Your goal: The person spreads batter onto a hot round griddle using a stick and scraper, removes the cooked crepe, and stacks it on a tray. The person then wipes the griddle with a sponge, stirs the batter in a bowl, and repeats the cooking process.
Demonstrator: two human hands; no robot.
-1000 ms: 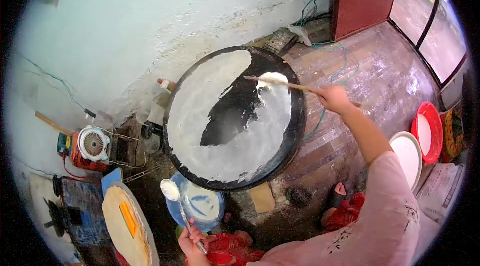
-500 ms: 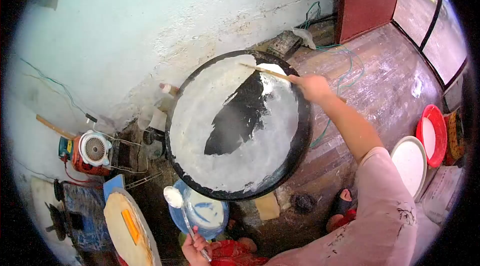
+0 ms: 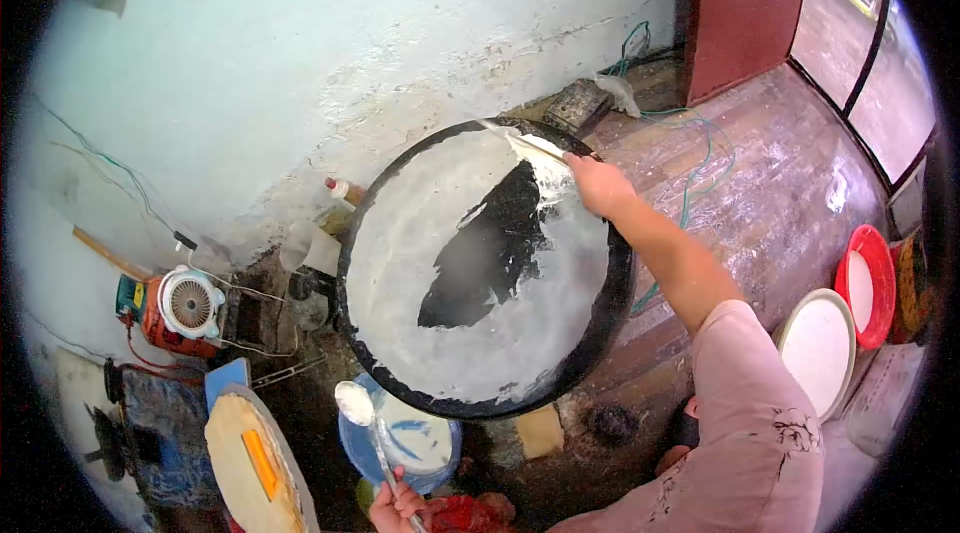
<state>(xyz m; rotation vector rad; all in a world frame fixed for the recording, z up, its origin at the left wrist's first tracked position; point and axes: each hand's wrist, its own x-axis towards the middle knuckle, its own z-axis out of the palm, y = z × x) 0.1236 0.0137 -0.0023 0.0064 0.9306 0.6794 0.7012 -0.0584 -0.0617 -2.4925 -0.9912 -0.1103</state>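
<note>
A large round black griddle (image 3: 622, 283) carries a pale layer of batter (image 3: 400, 233), spread in a ring around a dark bare patch. My right hand (image 3: 600, 185) is closed on the handle of a thin spreader (image 3: 535, 145), whose blade lies over the batter at the griddle's far edge. Thicker white batter sits beside that blade. Low in the view, my left hand (image 3: 398, 506) grips a ladle (image 3: 378, 448) with white batter in its bowl. Beneath the ladle stands a blue basin (image 3: 452, 453) of batter.
At lower left, a stack of thin round pancakes (image 3: 235, 453) has an orange scraper (image 3: 261, 464) on top. Behind it is a small blower (image 3: 187, 303). A red basin (image 3: 880, 283) and a pale tub (image 3: 848, 353) stand at right. A wall runs behind the griddle.
My right hand has drawn slightly left with the spreader, which is now angled more steeply. The view has shifted a little. The left hand still holds the ladle over the basin.
</note>
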